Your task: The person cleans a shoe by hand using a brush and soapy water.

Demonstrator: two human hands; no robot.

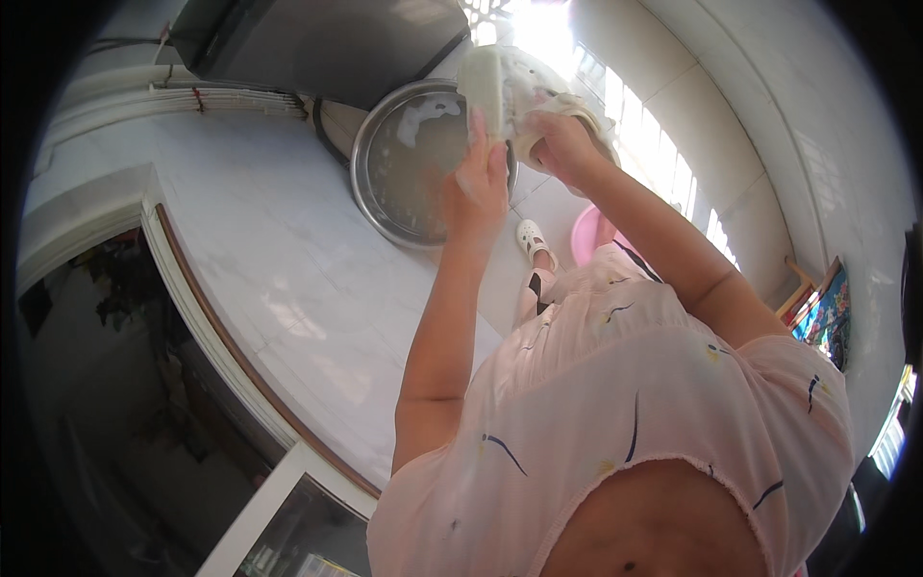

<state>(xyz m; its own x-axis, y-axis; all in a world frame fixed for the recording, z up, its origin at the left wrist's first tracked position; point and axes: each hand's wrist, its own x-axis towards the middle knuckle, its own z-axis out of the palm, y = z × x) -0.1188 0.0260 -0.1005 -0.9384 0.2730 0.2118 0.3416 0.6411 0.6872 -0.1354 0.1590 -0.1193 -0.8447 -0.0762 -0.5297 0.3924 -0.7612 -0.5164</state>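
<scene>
A wet white shoe [523, 79], with what looks like foam on it, is held up above the right rim of a round metal basin [363, 195]. My left hand [477, 180] grips its pale sole [482, 86] from below, fingers along the side. My right hand [566, 144] is closed on the shoe's collar and opening; some of its fingers are hidden by the shoe. Cloudy water [404, 173] with patches of foam fills part of the basin.
A dark grey box-like object [324, 43] stands behind the basin. Near my white clog [532, 238] is a pink basin [584, 234]. Pipes [231, 101] run along the tiled wall at left, above a white-framed window [223, 346]. Bright sunlight falls at the upper right.
</scene>
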